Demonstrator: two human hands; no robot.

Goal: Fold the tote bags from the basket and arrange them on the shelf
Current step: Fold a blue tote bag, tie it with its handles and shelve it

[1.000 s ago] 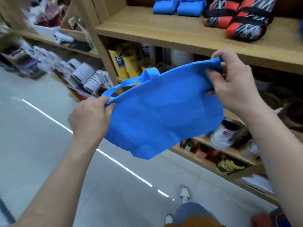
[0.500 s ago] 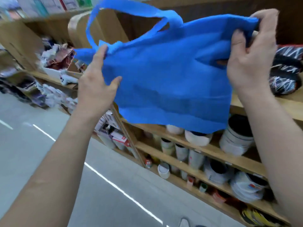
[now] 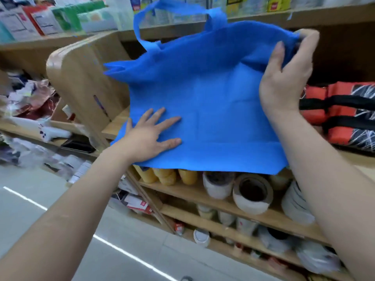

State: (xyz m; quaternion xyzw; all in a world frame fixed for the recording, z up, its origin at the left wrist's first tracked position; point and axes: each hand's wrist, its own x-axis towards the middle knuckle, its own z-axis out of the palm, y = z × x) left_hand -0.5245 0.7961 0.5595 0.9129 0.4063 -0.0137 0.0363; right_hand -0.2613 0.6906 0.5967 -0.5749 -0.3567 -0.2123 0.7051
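Note:
A blue tote bag (image 3: pixel 215 102) lies spread over the front of the wooden shelf (image 3: pixel 115 126), its lower edge hanging past the shelf lip and one handle loop standing up at the top. My left hand (image 3: pixel 150 136) presses flat on the bag's lower left part with fingers straight and spread. My right hand (image 3: pixel 288 76) grips the bag's upper right corner, thumb in front and fingers curled behind the cloth. The basket is not in view.
Folded red, black and white bags (image 3: pixel 341 114) lie on the same shelf to the right. Below are shelves with tape rolls (image 3: pixel 251 193) and yellow containers (image 3: pixel 164 175). A rounded wooden side panel (image 3: pixel 81 78) stands left of the bag. Grey floor lies at lower left.
The bag went from held up in the air to laid on the shelf. My left hand let go of the upper left corner and now presses flat on the lower left.

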